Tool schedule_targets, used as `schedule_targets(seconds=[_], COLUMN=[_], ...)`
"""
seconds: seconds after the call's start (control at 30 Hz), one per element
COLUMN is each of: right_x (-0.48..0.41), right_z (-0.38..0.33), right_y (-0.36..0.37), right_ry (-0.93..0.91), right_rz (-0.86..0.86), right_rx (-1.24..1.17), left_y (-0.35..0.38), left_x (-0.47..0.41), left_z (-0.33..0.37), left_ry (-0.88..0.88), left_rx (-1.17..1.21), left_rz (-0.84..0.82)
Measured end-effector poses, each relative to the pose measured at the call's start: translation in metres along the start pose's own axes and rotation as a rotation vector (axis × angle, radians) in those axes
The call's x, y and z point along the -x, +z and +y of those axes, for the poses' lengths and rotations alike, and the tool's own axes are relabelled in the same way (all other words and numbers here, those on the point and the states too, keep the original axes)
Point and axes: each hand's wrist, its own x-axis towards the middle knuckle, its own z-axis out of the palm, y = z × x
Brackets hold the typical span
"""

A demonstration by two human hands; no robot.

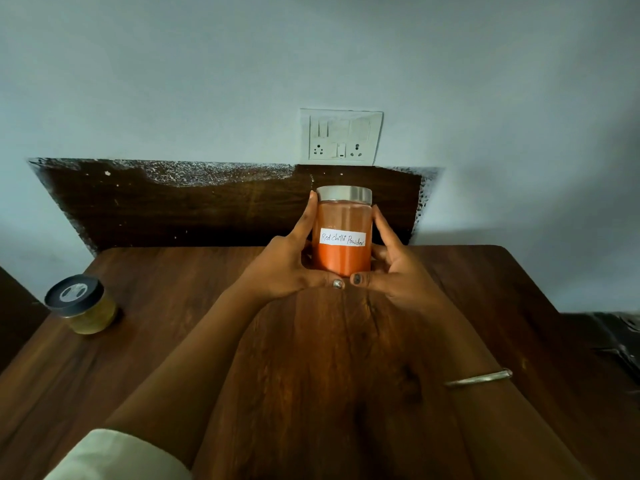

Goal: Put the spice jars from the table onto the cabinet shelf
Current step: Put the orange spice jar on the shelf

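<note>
A clear jar of red chilli powder (343,216) with a silver lid and a handwritten white label stands upright near the far edge of the wooden table (173,341). My left hand (291,261) wraps its left side and my right hand (391,265) its right side, thumbs meeting at its base. A second, shorter jar (83,306) with a black lid and yellowish contents stands alone at the table's left edge. No cabinet shelf is in view.
A dark wooden backboard (207,206) runs along the wall behind the table. A white socket and switch plate (341,136) sits on the wall above the jar. A dark object (620,337) lies off the table's right side.
</note>
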Motion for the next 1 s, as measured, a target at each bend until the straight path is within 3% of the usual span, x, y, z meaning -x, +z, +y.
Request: schedule_targets(seconds=[0.23,0.6,0.83,1.0], right_x=[0.001,-0.021,-0.040,-0.066], right_z=[-0.022,-0.106,-0.187,-0.240], right_y=[-0.028,-0.129,-0.212,-0.264], right_ry=[-0.069,-0.425,-0.665,-0.788], right_rz=[0.183,0.609,0.720,0.720], right_rx=[0.176,0.331,0.401,0.424], left_y=[0.003,-0.011,-0.036,-0.057], left_x=[-0.026,-0.136,-0.219,-0.277], left_z=[0.027,0.129,0.212,0.256], left_ry=[0.110,0.320,0.574,0.653], left_rx=[-0.023,-0.086,-0.036,0.011], left_rz=[0.139,0.369,0.523,0.592])
